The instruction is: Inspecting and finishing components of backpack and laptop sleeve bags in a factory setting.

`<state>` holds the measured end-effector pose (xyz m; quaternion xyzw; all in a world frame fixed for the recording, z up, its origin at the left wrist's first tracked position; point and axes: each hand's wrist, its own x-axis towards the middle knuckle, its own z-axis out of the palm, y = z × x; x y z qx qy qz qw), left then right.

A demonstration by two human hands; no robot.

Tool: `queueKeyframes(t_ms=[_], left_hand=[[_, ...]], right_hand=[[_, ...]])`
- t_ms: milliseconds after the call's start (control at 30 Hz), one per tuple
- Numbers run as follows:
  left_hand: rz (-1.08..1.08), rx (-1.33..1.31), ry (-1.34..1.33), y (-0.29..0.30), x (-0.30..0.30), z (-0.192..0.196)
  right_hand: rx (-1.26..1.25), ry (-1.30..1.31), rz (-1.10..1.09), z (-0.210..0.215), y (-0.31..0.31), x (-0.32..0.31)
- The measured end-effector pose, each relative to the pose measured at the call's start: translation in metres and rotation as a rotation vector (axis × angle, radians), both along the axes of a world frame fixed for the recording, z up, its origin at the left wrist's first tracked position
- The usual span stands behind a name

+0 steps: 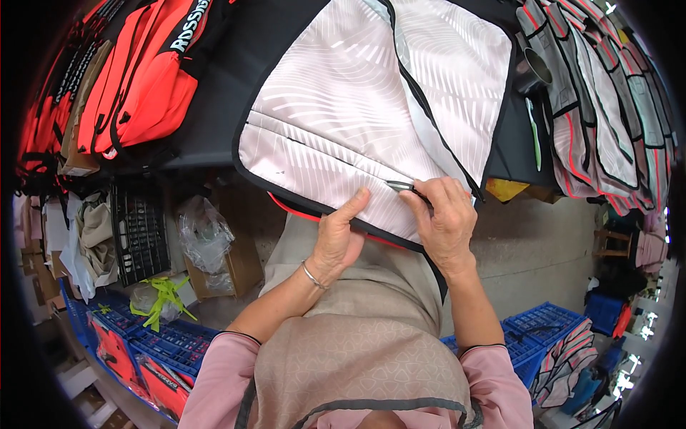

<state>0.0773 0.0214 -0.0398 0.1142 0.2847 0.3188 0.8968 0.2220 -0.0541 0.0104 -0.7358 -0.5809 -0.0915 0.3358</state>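
Observation:
A pale pink fabric bag piece point(321, 100) with white curved lines and black edging lies over the front of a black-covered table point(214, 107). Its lower edge hangs over my lap. My left hand point(339, 236) grips that edge, thumb on top and fingers hidden underneath. Near the right end of a slanting slit or zip line, my right hand point(444, 218) is closed in a pinch. From its fingertips a small silvery two-pronged tool point(400, 185) pokes out, resembling thread snips; its handle is hidden. A long black-edged opening point(421, 100) runs down the piece's right part.
Red bags point(143, 79) are piled at the left. On the right hang stacked grey-pink pieces point(579, 93), beside a metal cup point(534, 70) and a white-green stick point(534, 132). Blue crates point(171, 347) stand behind on both sides. A cardboard box point(239, 250) holds clear plastic.

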Motion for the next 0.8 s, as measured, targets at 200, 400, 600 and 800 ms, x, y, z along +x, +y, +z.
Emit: queueKeyframes(t_ms=[200, 400, 600, 800], left_hand=[[0.019, 0.01, 0.015, 0.002, 0.0, -0.002], [0.001, 0.023, -0.002, 0.005, -0.002, -0.011], [-0.007, 0.196, 0.26, -0.032, -0.003, -0.017], [-0.17, 0.038, 0.202, -0.044, 0.026, -0.019]], right_hand=[[-0.046, 0.056, 0.021, -0.002, -0.003, 0.006], [-0.076, 0.781, -0.005, 0.009, 0.006, 0.011], [-0.216, 0.628, -0.131, -0.022, 0.036, 0.012], [-0.136, 0.841, 0.028, -0.028, 0.031, 0.023]])
